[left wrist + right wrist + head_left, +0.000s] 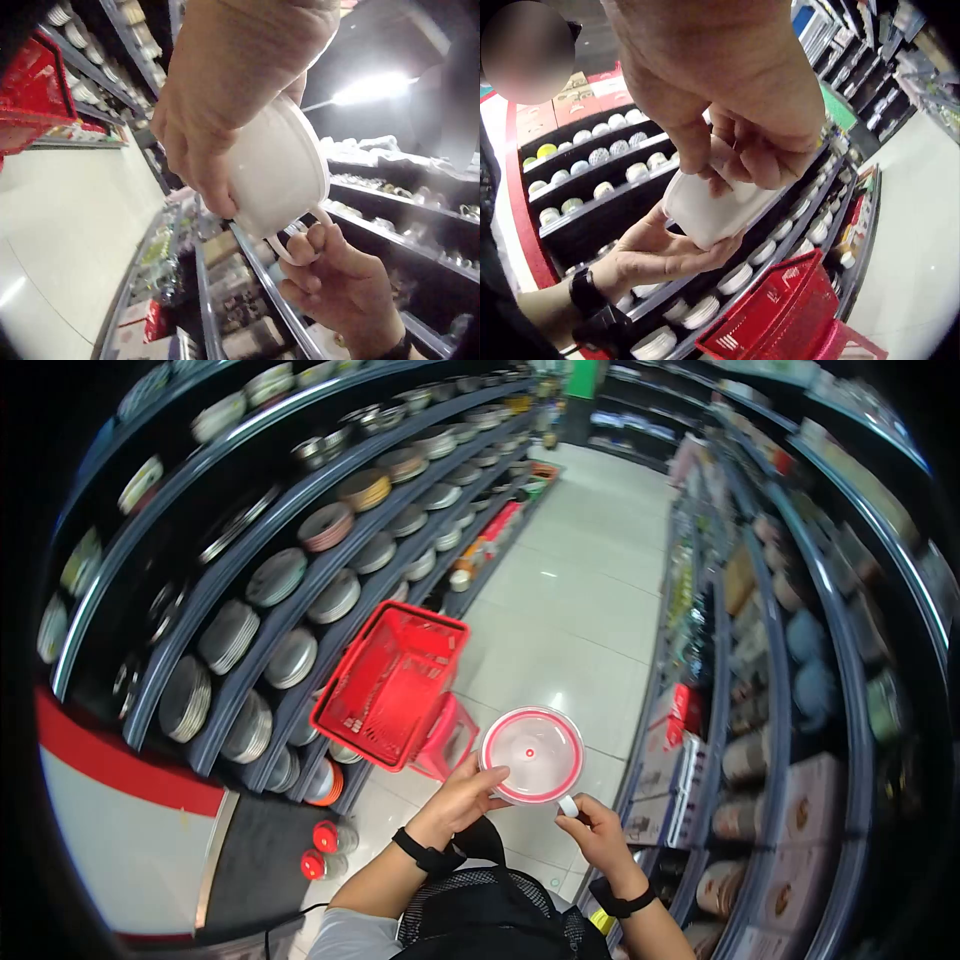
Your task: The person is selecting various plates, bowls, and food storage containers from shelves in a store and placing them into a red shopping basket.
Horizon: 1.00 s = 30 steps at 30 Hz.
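A white handled bowl [274,169] is held in front of the body, its clear lid [530,745] ringed in pinkish red and facing up in the head view. My left hand [465,797] grips it from the left, thumb over the lid's edge and fingers around the side and underneath. On the other side my right hand [597,835] holds the white loop handle [279,250], fingers curled through it. From the right wrist, the bowl's smooth side shows above my left hand [667,255], with my right fingers partly covering it.
A red shopping basket [362,695] stands at left on a pinkish-red stand [445,738]. Two red-lidded jars [330,838] sit near the floor. Shelves of stacked plates [290,658] line the left; shelves with boxes [800,800] line the right. A tiled aisle [570,575] runs between.
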Each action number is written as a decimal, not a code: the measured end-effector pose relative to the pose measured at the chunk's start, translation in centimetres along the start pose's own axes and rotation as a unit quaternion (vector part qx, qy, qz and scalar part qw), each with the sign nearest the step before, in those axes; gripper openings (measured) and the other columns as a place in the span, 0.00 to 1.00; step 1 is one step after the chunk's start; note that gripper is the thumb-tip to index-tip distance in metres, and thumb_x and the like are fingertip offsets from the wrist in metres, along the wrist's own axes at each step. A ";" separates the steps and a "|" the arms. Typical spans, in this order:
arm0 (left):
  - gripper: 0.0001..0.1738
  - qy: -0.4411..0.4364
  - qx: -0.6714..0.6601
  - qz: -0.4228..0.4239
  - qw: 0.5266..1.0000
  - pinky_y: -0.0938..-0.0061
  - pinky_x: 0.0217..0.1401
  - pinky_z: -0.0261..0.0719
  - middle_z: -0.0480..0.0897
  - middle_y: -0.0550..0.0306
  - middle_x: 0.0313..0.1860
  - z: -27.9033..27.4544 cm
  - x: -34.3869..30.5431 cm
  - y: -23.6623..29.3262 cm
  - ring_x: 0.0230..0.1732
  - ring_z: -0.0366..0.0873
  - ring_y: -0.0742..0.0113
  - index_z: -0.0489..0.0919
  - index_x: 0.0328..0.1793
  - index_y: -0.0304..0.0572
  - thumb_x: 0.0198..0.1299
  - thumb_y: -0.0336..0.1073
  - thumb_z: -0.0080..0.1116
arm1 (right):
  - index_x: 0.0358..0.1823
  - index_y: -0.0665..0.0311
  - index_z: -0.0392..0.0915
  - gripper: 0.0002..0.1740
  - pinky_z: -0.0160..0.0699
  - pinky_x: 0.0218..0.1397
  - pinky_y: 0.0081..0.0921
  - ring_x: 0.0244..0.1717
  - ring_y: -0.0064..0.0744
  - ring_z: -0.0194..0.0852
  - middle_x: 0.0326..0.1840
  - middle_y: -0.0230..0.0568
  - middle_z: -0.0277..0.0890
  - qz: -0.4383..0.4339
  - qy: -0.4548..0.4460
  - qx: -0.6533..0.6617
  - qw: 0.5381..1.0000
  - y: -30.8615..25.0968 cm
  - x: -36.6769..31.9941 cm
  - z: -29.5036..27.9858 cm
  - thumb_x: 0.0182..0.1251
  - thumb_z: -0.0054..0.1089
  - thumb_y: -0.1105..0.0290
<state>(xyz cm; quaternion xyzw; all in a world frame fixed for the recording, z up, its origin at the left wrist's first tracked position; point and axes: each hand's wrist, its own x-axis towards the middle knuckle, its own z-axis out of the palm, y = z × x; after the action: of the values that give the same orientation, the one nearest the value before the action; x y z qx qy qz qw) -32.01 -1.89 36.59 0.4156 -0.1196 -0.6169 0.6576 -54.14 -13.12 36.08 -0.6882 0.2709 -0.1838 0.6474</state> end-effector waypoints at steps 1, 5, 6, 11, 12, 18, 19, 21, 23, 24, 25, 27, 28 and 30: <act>0.31 0.024 -0.024 0.023 0.999 0.51 0.64 0.76 0.71 0.53 0.65 -2.6 0.7 0.4 0.62 0.75 0.60 0.60 0.73 0.45 0.67 0.37 0.60 | 0.38 0.67 0.77 0.05 0.69 0.40 0.17 0.35 0.15 0.68 0.32 0.27 0.73 0.024 -0.030 0.003 0.999 1.5 3.0 1.2 0.65 0.65 0.75; 0.35 0.116 -0.074 0.075 0.988 0.51 0.64 0.76 0.70 0.52 0.66 -13.8 4.7 3.3 0.62 0.75 0.59 0.57 0.74 0.45 0.65 0.35 0.63 | 0.35 0.65 0.76 0.10 0.67 0.33 0.18 0.27 0.21 0.69 0.34 0.30 0.71 -0.134 -0.032 -0.140 0.981 6.2 16.2 7.3 0.65 0.68 0.68; 0.37 0.152 -0.074 0.087 0.982 0.52 0.63 0.77 0.70 0.51 0.66 -15.9 5.7 4.0 0.63 0.74 0.59 0.56 0.74 0.44 0.64 0.34 0.63 | 0.35 0.65 0.76 0.10 0.67 0.33 0.18 0.27 0.21 0.69 0.34 0.30 0.71 -0.132 -0.051 -0.140 0.980 6.3 19.6 8.4 0.65 0.68 0.68; 0.39 0.236 -0.135 0.138 0.952 0.55 0.64 0.78 0.68 0.48 0.67 -28.0 9.9 6.4 0.66 0.71 0.56 0.52 0.75 0.43 0.64 0.29 0.62 | 0.41 0.64 0.76 0.21 0.82 0.33 0.29 0.34 0.33 0.84 0.40 0.38 0.75 0.364 -0.253 0.077 0.893 6.5 34.1 16.1 0.71 0.60 0.50; 0.38 0.256 -0.164 0.144 0.942 0.55 0.64 0.78 0.68 0.48 0.67 -28.7 9.8 8.2 0.66 0.71 0.55 0.52 0.75 0.43 0.65 0.28 0.60 | 0.43 0.64 0.75 0.25 0.81 0.30 0.29 0.32 0.33 0.84 0.34 0.36 0.76 0.359 -0.264 0.064 0.893 7.4 36.5 18.2 0.69 0.60 0.45; 0.32 0.346 -0.234 0.169 0.893 0.47 0.66 0.75 0.70 0.49 0.67 -38.2 12.6 8.5 0.68 0.70 0.54 0.57 0.73 0.45 0.66 0.28 0.58 | 0.37 0.65 0.78 0.29 0.78 0.24 0.25 0.22 0.31 0.81 0.23 0.36 0.76 0.349 -0.274 -0.057 0.894 15.2 46.4 28.5 0.61 0.68 0.42; 0.31 0.362 -0.272 0.166 0.876 0.47 0.66 0.75 0.70 0.49 0.67 -39.5 13.0 8.1 0.68 0.70 0.54 0.58 0.72 0.45 0.66 0.28 0.59 | 0.37 0.65 0.78 0.29 0.78 0.24 0.25 0.22 0.31 0.81 0.23 0.36 0.76 0.352 -0.284 -0.063 0.890 16.2 47.6 29.6 0.61 0.68 0.42; 0.35 0.367 -0.320 0.151 0.860 0.52 0.63 0.72 0.76 0.53 0.61 -42.4 14.0 6.2 0.62 0.76 0.58 0.57 0.71 0.48 0.63 0.32 0.64 | 0.35 0.67 0.81 0.29 0.77 0.22 0.24 0.18 0.30 0.78 0.22 0.36 0.76 0.373 -0.312 -0.090 0.869 18.7 50.0 31.3 0.60 0.69 0.43; 0.35 0.454 -0.247 0.081 0.852 0.59 0.59 0.74 0.77 0.53 0.60 -44.1 14.5 3.9 0.59 0.76 0.61 0.59 0.70 0.47 0.61 0.34 0.66 | 0.43 0.72 0.83 0.34 0.81 0.24 0.27 0.18 0.33 0.79 0.26 0.42 0.81 0.348 -0.338 -0.168 0.858 20.9 52.1 32.5 0.57 0.71 0.42; 0.35 0.481 -0.198 0.035 0.853 0.69 0.53 0.76 0.77 0.52 0.60 -44.7 14.7 3.4 0.57 0.77 0.63 0.61 0.69 0.44 0.60 0.35 0.68 | 0.43 0.71 0.83 0.34 0.81 0.25 0.28 0.19 0.34 0.80 0.29 0.43 0.82 0.332 -0.382 -0.204 0.838 21.7 53.4 33.2 0.56 0.71 0.41; 0.35 0.490 -0.207 0.037 0.846 0.69 0.53 0.76 0.77 0.52 0.60 -44.7 14.5 2.4 0.57 0.77 0.63 0.61 0.69 0.44 0.60 0.35 0.68 | 0.43 0.70 0.84 0.35 0.81 0.26 0.28 0.21 0.34 0.81 0.31 0.44 0.83 0.315 -0.425 -0.239 0.814 22.4 54.5 33.9 0.55 0.71 0.40; 0.33 0.556 -0.135 0.069 0.817 0.74 0.50 0.78 0.78 0.49 0.57 -42.2 13.3 4.6 0.55 0.77 0.64 0.63 0.69 0.40 0.61 0.34 0.67 | 0.40 0.66 0.86 0.29 0.76 0.22 0.26 0.20 0.29 0.76 0.28 0.39 0.81 0.314 -0.425 -0.273 0.804 24.6 55.9 35.1 0.56 0.72 0.44; 0.32 0.559 -0.145 0.125 0.807 0.74 0.51 0.79 0.79 0.48 0.55 -42.0 12.7 3.5 0.54 0.78 0.64 0.65 0.69 0.38 0.62 0.33 0.66 | 0.36 0.62 0.88 0.22 0.71 0.19 0.24 0.19 0.24 0.71 0.25 0.33 0.80 0.314 -0.414 -0.302 0.799 25.5 56.7 35.7 0.57 0.73 0.48; 0.30 0.573 -0.137 0.133 0.797 0.74 0.53 0.80 0.79 0.48 0.55 -41.3 10.4 2.3 0.54 0.78 0.64 0.66 0.68 0.38 0.62 0.32 0.65 | 0.36 0.61 0.88 0.22 0.71 0.20 0.24 0.19 0.24 0.71 0.24 0.33 0.80 0.317 -0.434 -0.324 0.778 27.2 58.3 36.9 0.57 0.73 0.48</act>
<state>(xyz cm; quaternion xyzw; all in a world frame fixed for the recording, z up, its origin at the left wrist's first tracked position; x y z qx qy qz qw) -0.55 4.85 8.61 0.5787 0.3110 -0.1827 0.7315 10.33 -19.94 -0.02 -0.7393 0.2075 0.4490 0.4568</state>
